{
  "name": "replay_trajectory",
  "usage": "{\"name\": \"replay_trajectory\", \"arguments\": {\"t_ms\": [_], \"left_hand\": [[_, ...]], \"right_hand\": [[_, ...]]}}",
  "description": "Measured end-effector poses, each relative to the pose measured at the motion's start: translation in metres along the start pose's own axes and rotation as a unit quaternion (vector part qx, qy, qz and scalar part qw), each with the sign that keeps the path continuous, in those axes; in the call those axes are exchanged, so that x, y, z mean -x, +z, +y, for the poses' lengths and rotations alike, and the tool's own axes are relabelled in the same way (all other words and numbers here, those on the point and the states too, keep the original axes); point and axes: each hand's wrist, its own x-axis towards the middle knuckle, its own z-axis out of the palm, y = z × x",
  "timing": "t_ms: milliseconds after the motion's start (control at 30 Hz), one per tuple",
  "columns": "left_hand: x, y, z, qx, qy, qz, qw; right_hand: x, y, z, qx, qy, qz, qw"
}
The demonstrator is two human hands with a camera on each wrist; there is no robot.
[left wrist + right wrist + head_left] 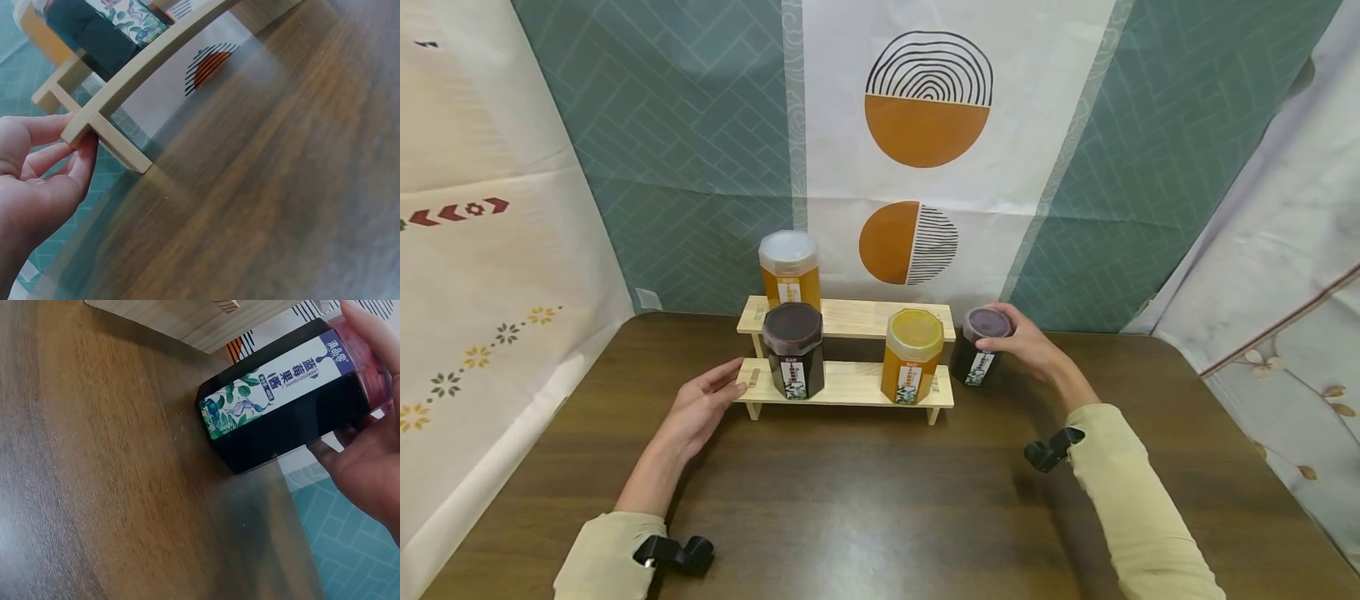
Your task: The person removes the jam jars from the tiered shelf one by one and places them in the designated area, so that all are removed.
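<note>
— Where is the dark jar [974, 371]?

— Just right of the stand [850, 385]; whether its base touches the table [850, 483], I cannot tell from here. Right hand [1028, 343]: thumb and fingers clamped about the lid end. Left hand [700, 408]: thumb and fingers pinched on the left end of the lower shelf [140, 65].

— Its handling?

— Presumably weighty if full; stiff-walled, smooth, perhaps slippery. The flat side faces below the lid should offer the surer hold.

— And its contents?

— Near black; the label [281, 387] reads blueberry jam, in Chinese.

— The other containers?

— Three, all upright. Upper shelf [861, 318], left: amber jar [805, 287], whitish lid. Lower shelf: second dark jar [775, 367] left, yellow-lidded jar [891, 375], amber inside, right.
</note>
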Motion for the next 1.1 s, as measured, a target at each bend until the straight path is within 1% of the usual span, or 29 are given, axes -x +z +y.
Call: {"name": "replay_trajectory", "arguments": {"t_ms": [133,233,367,467,567,633,767,933,1100], "left_hand": [[-0.001,0.0,-0.001,-0.001,-0.003,0.003,1.0],[-0.001,0.0,-0.002,0.0,-0.004,0.002,1.0],[-0.001,0.0,-0.002,0.009,0.002,0.001,1.0],[-0.001,0.001,-0.001,0.018,0.004,0.004,0.9998],[0.0,0.0,-0.001,0.019,0.003,0.002,0.9998],[-0.001,0.0,-0.001,0.017,0.002,-0.001,0.9999],[-0.001,-0.002,-0.001,0.021,0.0,0.002,0.9998],[-0.001,-0.002,-0.003,0.014,-0.005,0.001,0.9999],[-0.002,-0.001,-0.002,0.015,-0.005,-0.001,0.9999]], "right_hand": [[0.001,-0.002,-0.005,-0.001,0.007,-0.016,0.9999],[0.003,-0.005,-0.014,0.01,0.007,-0.015,0.9998],[0.004,-0.007,-0.035,0.039,0.002,0.026,0.9989],[0.001,-0.004,-0.055,0.075,-0.003,0.063,0.9952],[-0.004,0.004,-0.076,0.113,-0.011,0.074,0.9908],[-0.009,0.01,-0.091,0.126,-0.018,0.067,0.9897],[-0.023,0.028,-0.118,0.119,-0.024,0.04,0.9918],[-0.041,0.058,-0.143,0.083,-0.024,0.017,0.9961],[-0.053,0.096,-0.17,0.027,-0.033,-0.007,0.9991]]}}
